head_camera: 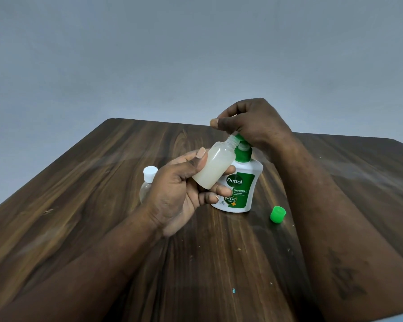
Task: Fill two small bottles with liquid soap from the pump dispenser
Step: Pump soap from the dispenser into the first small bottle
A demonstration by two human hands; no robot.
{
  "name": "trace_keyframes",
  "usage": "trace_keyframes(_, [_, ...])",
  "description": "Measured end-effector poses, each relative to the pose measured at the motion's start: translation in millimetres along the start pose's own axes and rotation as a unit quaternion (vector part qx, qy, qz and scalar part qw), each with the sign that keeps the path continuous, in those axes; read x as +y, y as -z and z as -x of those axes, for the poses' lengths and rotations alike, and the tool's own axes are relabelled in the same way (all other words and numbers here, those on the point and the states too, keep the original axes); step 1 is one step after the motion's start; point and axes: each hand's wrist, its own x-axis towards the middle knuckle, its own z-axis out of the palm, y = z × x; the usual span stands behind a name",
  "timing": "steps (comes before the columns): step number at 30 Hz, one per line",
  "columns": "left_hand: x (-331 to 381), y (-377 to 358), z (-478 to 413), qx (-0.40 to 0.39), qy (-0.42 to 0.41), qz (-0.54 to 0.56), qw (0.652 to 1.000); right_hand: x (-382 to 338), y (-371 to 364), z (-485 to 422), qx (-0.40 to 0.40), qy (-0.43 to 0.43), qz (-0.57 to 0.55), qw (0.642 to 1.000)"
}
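Note:
My left hand (pixel 182 189) grips a small translucent bottle (pixel 215 165), uncapped and tilted, its threaded neck up against the green pump head. The bottle holds pale soap. My right hand (pixel 249 122) is curled over the top of the white and green pump dispenser (pixel 241 184), which stands on the wooden table (pixel 102 205); the pump head is mostly hidden under it. A second small clear bottle (pixel 147 182) with a white cap stands behind my left hand, partly hidden. A loose green cap (pixel 277 214) lies on the table right of the dispenser.
The table's far edge runs just behind the dispenser, with a plain grey wall beyond. Small specks dot the wood near the front.

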Motion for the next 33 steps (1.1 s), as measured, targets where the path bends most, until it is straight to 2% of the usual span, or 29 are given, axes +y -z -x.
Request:
trace_keyframes(3, [1, 0, 0, 0.000, -0.002, 0.004, 1.000, -1, -1, 0, 0.006, 0.013, 0.000, 1.000])
trace_keyframes(10, [-2, 1, 0, 0.013, 0.006, -0.001, 1.000, 7, -5, -3, -0.023, -0.024, -0.018, 0.999])
trace_keyframes(18, [0, -1, 0, 0.003, 0.000, 0.002, 1.000, 0, -1, -2, 0.005, 0.022, 0.000, 1.000])
trace_keyframes(27, [-2, 2, 0, 0.019, 0.003, 0.000, 1.000, 10, -9, -6, -0.012, -0.019, -0.025, 0.999])
trace_keyframes(33, [-1, 1, -1, 0.009, -0.001, -0.004, 1.000, 1, -3, -1, 0.007, 0.017, -0.014, 1.000])
